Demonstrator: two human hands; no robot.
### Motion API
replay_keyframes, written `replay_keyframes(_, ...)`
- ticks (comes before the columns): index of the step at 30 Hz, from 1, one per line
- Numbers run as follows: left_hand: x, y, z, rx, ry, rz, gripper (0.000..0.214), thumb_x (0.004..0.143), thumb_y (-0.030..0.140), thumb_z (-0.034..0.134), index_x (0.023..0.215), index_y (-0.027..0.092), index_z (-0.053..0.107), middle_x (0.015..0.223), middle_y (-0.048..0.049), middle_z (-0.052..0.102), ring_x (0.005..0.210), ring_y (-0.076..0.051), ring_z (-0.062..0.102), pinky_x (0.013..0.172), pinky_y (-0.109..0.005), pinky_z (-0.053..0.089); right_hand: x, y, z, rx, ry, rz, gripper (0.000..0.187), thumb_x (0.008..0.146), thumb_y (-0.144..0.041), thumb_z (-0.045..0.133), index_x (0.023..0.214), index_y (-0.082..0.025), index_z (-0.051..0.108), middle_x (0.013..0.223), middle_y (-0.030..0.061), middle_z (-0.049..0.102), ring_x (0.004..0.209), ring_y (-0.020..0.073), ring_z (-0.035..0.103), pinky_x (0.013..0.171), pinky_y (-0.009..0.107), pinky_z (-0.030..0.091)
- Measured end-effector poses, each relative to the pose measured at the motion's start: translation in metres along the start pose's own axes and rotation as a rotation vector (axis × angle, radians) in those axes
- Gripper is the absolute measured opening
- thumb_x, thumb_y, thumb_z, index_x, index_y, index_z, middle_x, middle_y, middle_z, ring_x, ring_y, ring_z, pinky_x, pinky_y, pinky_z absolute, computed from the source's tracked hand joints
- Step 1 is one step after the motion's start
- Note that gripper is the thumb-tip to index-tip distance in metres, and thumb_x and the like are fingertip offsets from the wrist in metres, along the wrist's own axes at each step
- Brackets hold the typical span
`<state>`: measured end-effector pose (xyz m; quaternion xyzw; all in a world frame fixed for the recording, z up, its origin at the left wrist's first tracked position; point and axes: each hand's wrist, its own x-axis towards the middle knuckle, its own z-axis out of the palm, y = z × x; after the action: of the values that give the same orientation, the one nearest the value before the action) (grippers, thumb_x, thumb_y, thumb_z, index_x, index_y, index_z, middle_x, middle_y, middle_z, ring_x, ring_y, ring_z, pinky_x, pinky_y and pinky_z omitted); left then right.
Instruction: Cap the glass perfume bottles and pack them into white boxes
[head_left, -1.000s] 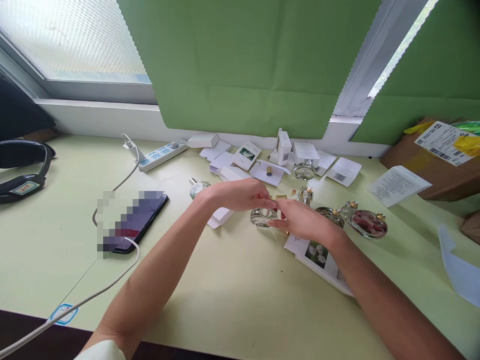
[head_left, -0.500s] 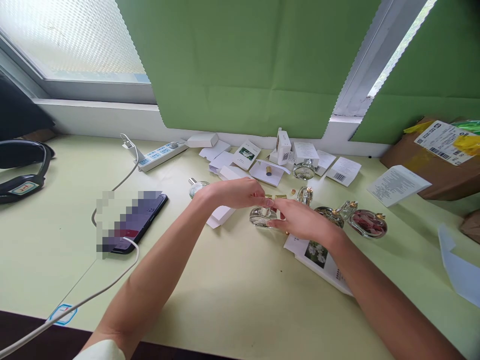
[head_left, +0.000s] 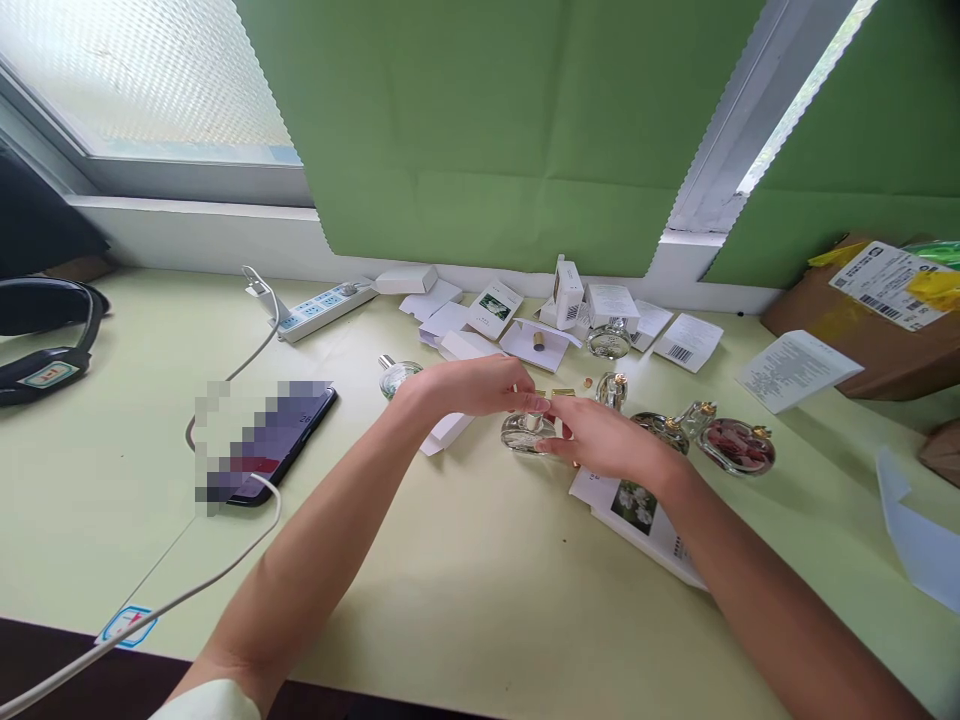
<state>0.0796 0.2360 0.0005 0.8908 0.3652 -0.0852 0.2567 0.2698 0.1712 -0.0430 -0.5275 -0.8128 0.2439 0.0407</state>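
A clear glass perfume bottle (head_left: 519,435) stands on the pale table between my hands. My left hand (head_left: 487,385) comes over its top from the left, fingertips pinched at the neck, which they largely hide. From the right, my right hand (head_left: 600,436) grips the same bottle, one fingertip against its side and the others meeting my left fingers. Gold caps (head_left: 562,393) show just behind the fingers. Close to my right hand are a perfume bottle on its side (head_left: 612,390) and a bottle with dark red contents (head_left: 738,446). A flower-print box (head_left: 637,505) lies partly under my right forearm.
Opened white boxes (head_left: 491,308) and another glass bottle (head_left: 609,342) lie along the back. A bottle (head_left: 399,376) sits beyond my left wrist. Leftward are a phone (head_left: 292,450) with a white cable, a power strip (head_left: 322,310) and headphones (head_left: 56,340); a cardboard box (head_left: 862,320) stands right.
Both hands keep their hold on the bottle with barely any movement. The whole view has shifted very slightly; nothing else on the table has visibly moved.
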Motion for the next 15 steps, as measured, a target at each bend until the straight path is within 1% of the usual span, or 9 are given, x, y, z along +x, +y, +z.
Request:
replay_keyframes(5,-0.0002,0.0011,0.0007,0.015,0.018,-0.027,0.055,0.09,0.066,0.039,0.102,0.023,0.07,0.101,-0.0076,0.069,0.086,-0.02,0.061,0.067,-0.027,0.039,-0.0011,-0.0017,-0.0011,-0.007,-0.004,0.034,0.02,0.089,-0.039,0.055,0.098,-0.02,0.056,0.093,0.0059,0.066,0.077,0.0194,0.061,0.062,0.027,0.037)
replay_keyframes(9,-0.0022,0.0032,0.0005,0.005,0.004,-0.041,0.057,0.091,0.068,0.036,0.105,0.023,0.069,0.104,-0.0066,0.069,0.085,-0.018,0.06,0.066,-0.026,0.039,-0.002,-0.0031,-0.0032,-0.011,-0.018,0.057,0.021,0.089,-0.039,0.054,0.098,-0.02,0.056,0.091,0.0059,0.066,0.078,0.0199,0.062,0.063,0.027,0.037)
replay_keyframes(12,-0.0051,0.0037,-0.001,-0.002,0.013,-0.022,0.055,0.091,0.066,0.037,0.106,0.024,0.069,0.108,-0.0055,0.069,0.087,-0.017,0.06,0.065,-0.025,0.039,-0.0029,-0.0026,-0.0031,-0.008,-0.016,0.033,0.022,0.089,-0.038,0.053,0.101,-0.02,0.057,0.091,0.0057,0.066,0.077,0.0197,0.062,0.062,0.027,0.036)
replay_keyframes(15,-0.0082,0.0018,-0.0038,0.001,0.04,0.021,0.048,0.093,0.06,0.039,0.103,0.025,0.07,0.106,-0.0039,0.069,0.087,-0.016,0.061,0.065,-0.024,0.038,-0.0041,-0.0028,-0.0025,0.004,-0.002,0.0,0.025,0.09,-0.037,0.052,0.108,-0.021,0.058,0.095,0.006,0.067,0.078,0.0199,0.062,0.062,0.027,0.036)
